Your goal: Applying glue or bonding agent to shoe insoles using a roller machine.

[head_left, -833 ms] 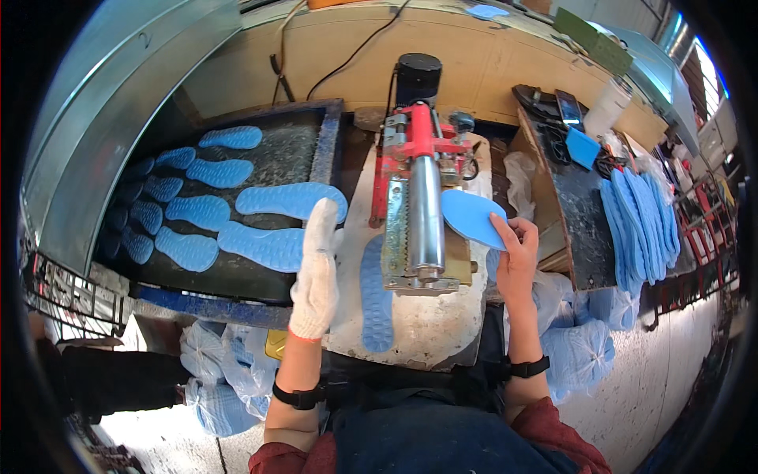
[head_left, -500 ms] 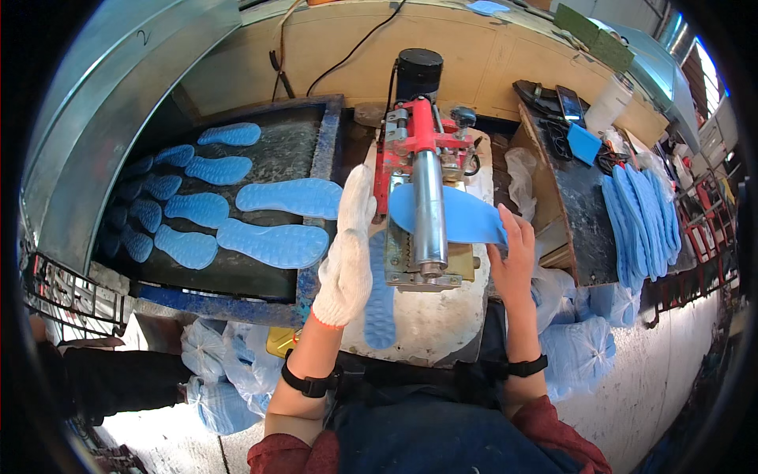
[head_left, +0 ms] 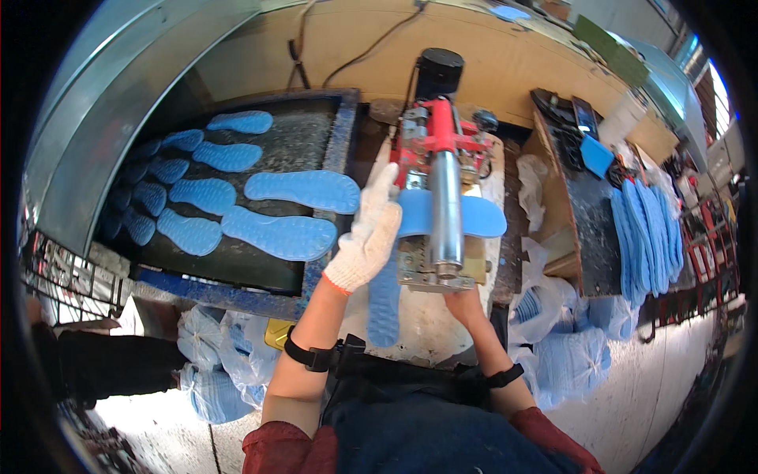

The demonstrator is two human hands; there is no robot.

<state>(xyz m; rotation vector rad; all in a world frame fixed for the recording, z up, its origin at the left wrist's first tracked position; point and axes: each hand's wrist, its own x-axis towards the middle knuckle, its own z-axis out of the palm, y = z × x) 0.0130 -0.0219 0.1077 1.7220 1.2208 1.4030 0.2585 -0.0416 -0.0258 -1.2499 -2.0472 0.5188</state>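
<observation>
A smooth blue shoe sole lies crosswise under the shiny metal roller of a red-framed machine. My left hand, in a white knitted glove, stands at the sole's left end with its fingers stretched out. It is at least very near that end; whether it touches cannot be made out. My bare right hand is low at the machine's front plate, which hides its fingers. Another blue sole, textured, lies lengthwise on the worn white board, partly behind my left hand and wrist.
On the left, several textured blue soles lie on a dark surface with a blue frame. To the right, a dark bench bears a row of blue soles, a white bottle and a phone. Plastic bags of soles sit below.
My right hand has left the sole's right end and moved down and left to the machine's front. The sole has shifted left relative to the roller. My gloved left hand has moved closer to its left end.
</observation>
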